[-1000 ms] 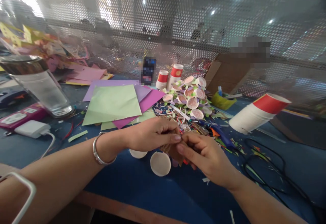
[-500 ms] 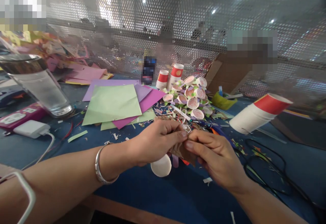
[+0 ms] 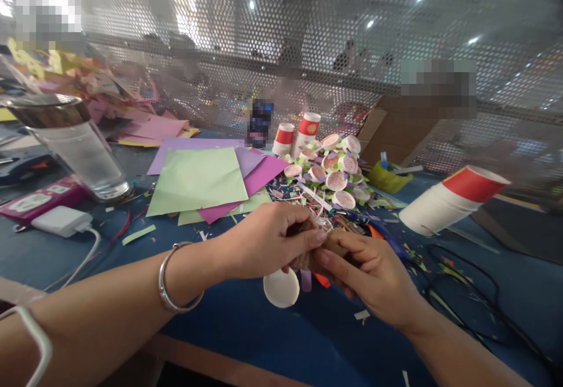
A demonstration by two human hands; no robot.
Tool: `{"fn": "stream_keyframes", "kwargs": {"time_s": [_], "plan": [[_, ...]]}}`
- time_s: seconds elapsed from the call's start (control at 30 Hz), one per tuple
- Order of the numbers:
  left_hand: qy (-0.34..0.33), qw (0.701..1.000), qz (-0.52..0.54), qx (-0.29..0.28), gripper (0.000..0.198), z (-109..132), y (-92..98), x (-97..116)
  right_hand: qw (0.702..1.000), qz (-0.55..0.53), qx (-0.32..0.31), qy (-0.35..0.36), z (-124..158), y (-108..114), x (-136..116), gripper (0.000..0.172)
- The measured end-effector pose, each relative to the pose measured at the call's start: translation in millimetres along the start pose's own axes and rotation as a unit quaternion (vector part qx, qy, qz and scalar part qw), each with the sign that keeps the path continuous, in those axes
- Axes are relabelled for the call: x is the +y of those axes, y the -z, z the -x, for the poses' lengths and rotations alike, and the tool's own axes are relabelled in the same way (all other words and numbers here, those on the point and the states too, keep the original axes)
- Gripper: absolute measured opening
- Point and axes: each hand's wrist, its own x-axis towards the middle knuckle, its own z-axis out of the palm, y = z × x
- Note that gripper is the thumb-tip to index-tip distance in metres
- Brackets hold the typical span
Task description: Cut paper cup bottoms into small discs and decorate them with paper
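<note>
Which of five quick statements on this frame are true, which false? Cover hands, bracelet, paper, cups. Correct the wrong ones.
1. The left hand and right hand both hold a brown piece. True.
2. The silver bracelet is on the right wrist. False: it is on the left wrist.
3. A green sheet partly covers a purple sheet. True.
4. The white round piece lies on the green sheet. False: it lies on the blue table.
5. Red-and-white cups stand beside the pile. True.

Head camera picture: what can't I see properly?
In the head view:
Brown piece: mostly covered by left hand and right hand; full shape hidden.
White round piece: upper edge hidden behind left hand.
Dark upright thing: blurred by pixel blocks.
White loop: cut off by left edge.
</note>
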Motion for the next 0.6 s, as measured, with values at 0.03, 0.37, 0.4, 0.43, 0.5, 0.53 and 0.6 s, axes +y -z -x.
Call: {"fn": "stream_keyframes", "kwargs": {"time_s": [0.03,0.37,0.4,0.43,0.5,0.53,0.6], "plan": [[0.012,0.999,0.005,-0.030,0.031,0.7,3.2,0.2,1.000,0.000,-0.012,0.010,0.6,-1.2,-1.4,0.034],[-0.030,0.974,0.211,-0.071,0.033,-5.5,-10.3,-6.7,0.998,0.024,0.029,0.048,8.0,6.8,-4.2,0.032],[-0.019,0.971,0.230,-0.060,0.032,-6.1,-14.1,-7.5,0.997,0.034,0.037,0.053,8.4,7.1,-4.5,0.032],[-0.003,0.966,0.253,-0.051,0.030,-6.6,-17.2,-8.1,0.996,0.044,0.045,0.060,9.0,6.9,-4.9,0.032],[0.025,0.950,0.309,-0.043,0.030,-7.3,-20.7,-8.8,0.992,0.074,0.067,0.078,10.3,5.5,-5.7,0.031],[0.036,0.940,0.337,-0.044,0.030,-7.6,-21.0,-9.0,0.988,0.093,0.084,0.088,11.0,4.7,-6.1,0.031],[0.054,0.924,0.375,-0.059,0.030,-8.0,-19.1,-9.0,0.980,0.125,0.108,0.108,12.2,3.5,-6.8,0.030]]}}
